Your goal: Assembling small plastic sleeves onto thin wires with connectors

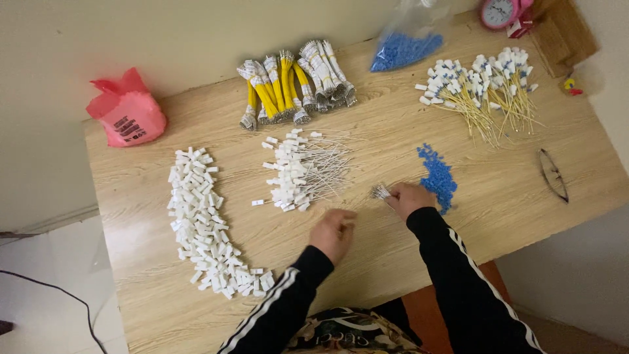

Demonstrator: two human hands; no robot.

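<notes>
One small bundle of thin grey wires (380,192) sits pinched in the right hand (409,197), just left of its knuckles. Loose blue plastic beads (438,176) lie immediately right. The left hand (334,231) rests curled on the wood-grain table (498,196), empty; white-capped wires (303,169) lie beyond.
</notes>
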